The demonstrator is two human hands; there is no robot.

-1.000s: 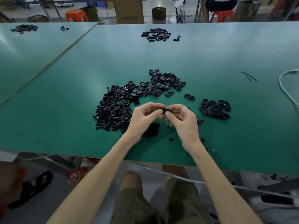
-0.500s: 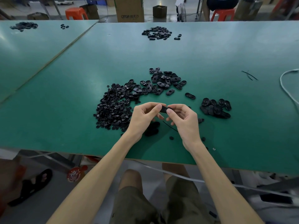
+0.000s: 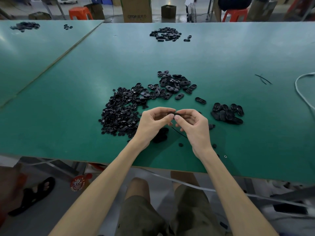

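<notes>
Above the green table (image 3: 68,103), my left hand (image 3: 151,123) and my right hand (image 3: 194,126) meet fingertip to fingertip and pinch one small black plastic part (image 3: 172,113) between them. Most of that part is hidden by the fingers. A heap of small round black pieces (image 3: 119,114) lies to the left of my hands. Behind it spreads a pile of black oval shells (image 3: 172,86). A neat cluster of black oval pieces (image 3: 226,113) sits to the right.
A few loose black bits (image 3: 180,144) and a thin black strand (image 3: 179,132) lie under my hands near the front edge. A white cable (image 3: 300,89) curls at the right. Another black pile (image 3: 165,34) lies far back. Boxes and orange stools stand behind the table.
Both hands stay joined on the black part, with only small finger shifts; the fingertips have closed more tightly together over it.
</notes>
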